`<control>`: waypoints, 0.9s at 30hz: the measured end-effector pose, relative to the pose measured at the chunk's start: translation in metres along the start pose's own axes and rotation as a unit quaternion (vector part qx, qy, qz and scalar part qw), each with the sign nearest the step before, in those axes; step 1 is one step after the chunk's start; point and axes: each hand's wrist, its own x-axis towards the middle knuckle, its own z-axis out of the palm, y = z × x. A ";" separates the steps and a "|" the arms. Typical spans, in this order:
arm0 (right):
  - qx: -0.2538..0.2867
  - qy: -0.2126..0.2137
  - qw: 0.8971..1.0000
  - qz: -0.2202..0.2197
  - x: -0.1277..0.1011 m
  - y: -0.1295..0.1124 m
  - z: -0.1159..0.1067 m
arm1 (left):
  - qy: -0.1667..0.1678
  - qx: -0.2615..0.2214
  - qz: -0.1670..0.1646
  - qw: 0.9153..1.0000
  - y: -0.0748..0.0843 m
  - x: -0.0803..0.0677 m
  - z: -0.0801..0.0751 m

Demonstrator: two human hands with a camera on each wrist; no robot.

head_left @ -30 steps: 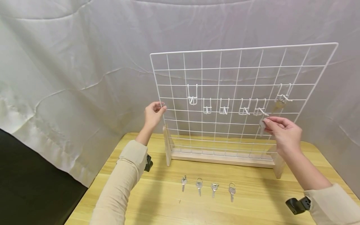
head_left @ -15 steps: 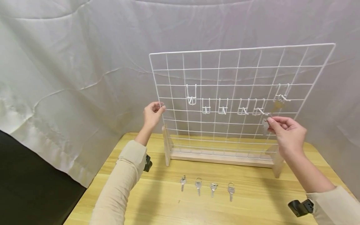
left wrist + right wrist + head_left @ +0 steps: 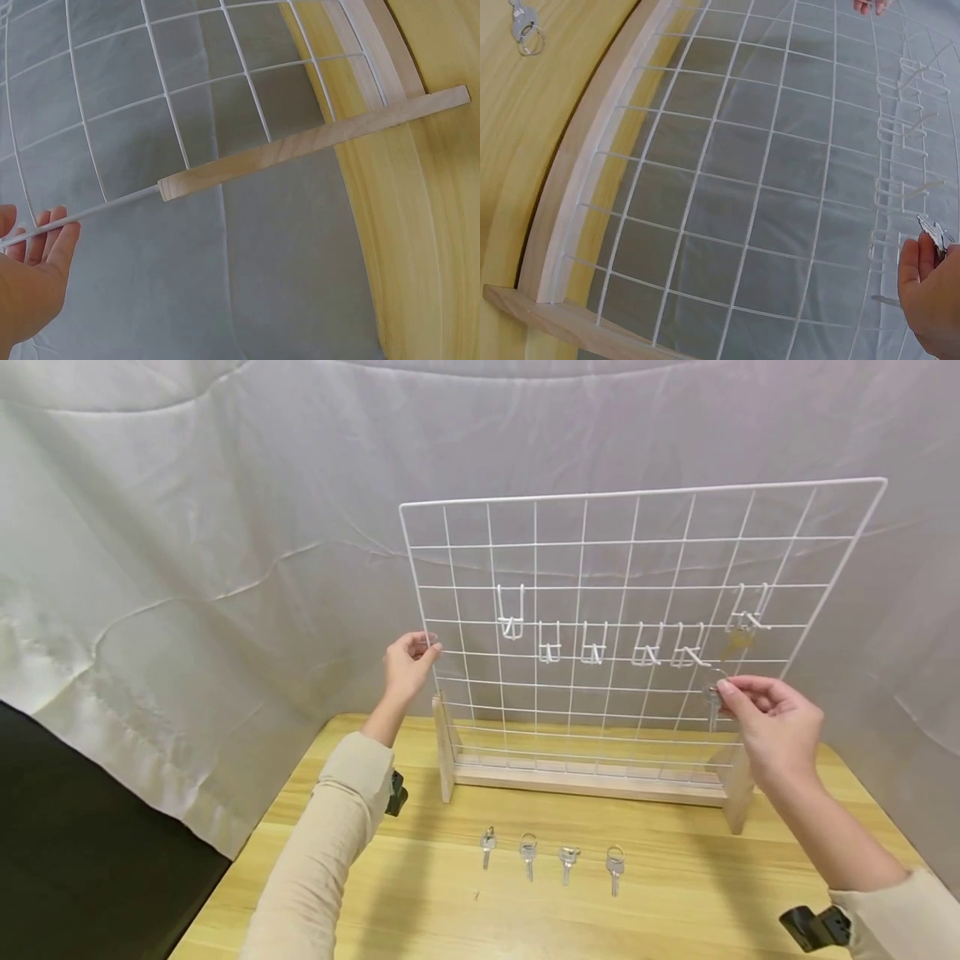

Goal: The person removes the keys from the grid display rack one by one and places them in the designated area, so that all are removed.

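Fingers, right: your right hand (image 3: 776,727) pinches a silver key (image 3: 712,697) by its head between thumb and fingertips; blade hangs down, ring sits at the top.
Fingers, left: your left hand (image 3: 408,664) curls thumb and fingers round the left edge wire of the white wire grid (image 3: 862,539), steadying it.
Key position: just in front of the grid's lower right part, below and to the right of the fifth hook (image 3: 688,653) in the row; not on any hook.
Hooks: six white hooks on the grid; the far right hook (image 3: 748,614) carries a brass-coloured key (image 3: 737,643). The other five look bare.
Risk, miss: the ring is small and your fingers cover part of it, so the hook tip may slide past the ring and the key drops onto the table (image 3: 675,893).
Risk, snag: the blade hangs close to the wires and could catch in a cell as you lift.
Risk, knock: your knuckles are near the brass-coloured key; a bump could swing it off.
Risk, tip: the grid stands only in a wooden base (image 3: 592,781); push hard on a hook while your left grip loosens and the frame may rock.
Risk, scatter: four more keys (image 3: 528,852) lie in a row in front of the base; a falling key could scatter them.
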 end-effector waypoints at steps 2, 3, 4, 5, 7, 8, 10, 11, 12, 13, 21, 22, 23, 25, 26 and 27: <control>-0.011 -0.010 1.000 -0.001 -0.002 0.004 -0.002 | 0.001 0.004 -0.001 1.000 0.000 0.000 0.000; -0.010 -0.016 1.000 0.000 -0.003 0.006 -0.004 | 0.000 0.004 -0.002 1.000 0.000 0.000 0.000; -0.014 -0.021 1.000 0.001 -0.004 0.009 -0.005 | -0.001 0.005 -0.003 1.000 0.000 0.000 0.000; -0.017 -0.026 1.000 0.003 -0.006 0.013 -0.007 | -0.001 0.004 -0.004 1.000 0.000 0.000 0.000; -0.025 -0.031 0.999 0.006 -0.009 0.020 -0.010 | -0.003 0.006 -0.005 1.000 0.001 0.000 0.000; -0.029 -0.036 0.999 0.008 -0.011 0.024 -0.012 | -0.003 0.007 -0.006 1.000 0.001 0.000 0.000; -0.041 -0.044 0.998 0.013 -0.015 0.031 -0.015 | -0.004 0.009 -0.007 1.000 0.001 -0.001 -0.001; -0.045 -0.047 0.998 0.015 -0.017 0.035 -0.016 | -0.004 0.011 -0.007 1.000 0.001 -0.001 -0.001; -0.049 -0.048 0.998 0.016 -0.019 0.038 -0.017 | -0.004 0.012 -0.007 1.000 0.002 -0.002 -0.001; -0.051 -0.050 0.997 0.018 -0.020 0.041 -0.019 | -0.004 0.013 -0.007 1.000 0.002 -0.002 -0.001; -0.034 -0.061 0.997 0.030 -0.031 0.062 -0.026 | -0.001 0.017 -0.005 1.000 0.001 -0.001 0.000; -0.035 -0.061 0.997 0.036 -0.030 0.068 -0.029 | 0.000 0.018 -0.003 1.000 0.001 -0.001 0.000; -0.044 -0.061 0.996 0.041 -0.028 0.077 -0.034 | 0.000 0.019 -0.002 1.000 0.001 0.000 0.000; -0.045 -0.063 0.996 0.047 -0.020 0.104 -0.049 | 0.001 0.019 0.000 1.000 0.001 0.000 0.000; -0.044 -0.066 0.996 0.049 -0.013 0.121 -0.059 | 0.001 0.020 0.001 1.000 0.001 0.000 0.000; -0.048 -0.066 0.995 0.053 -0.007 0.140 -0.069 | 0.001 0.020 0.000 1.000 0.000 0.000 0.000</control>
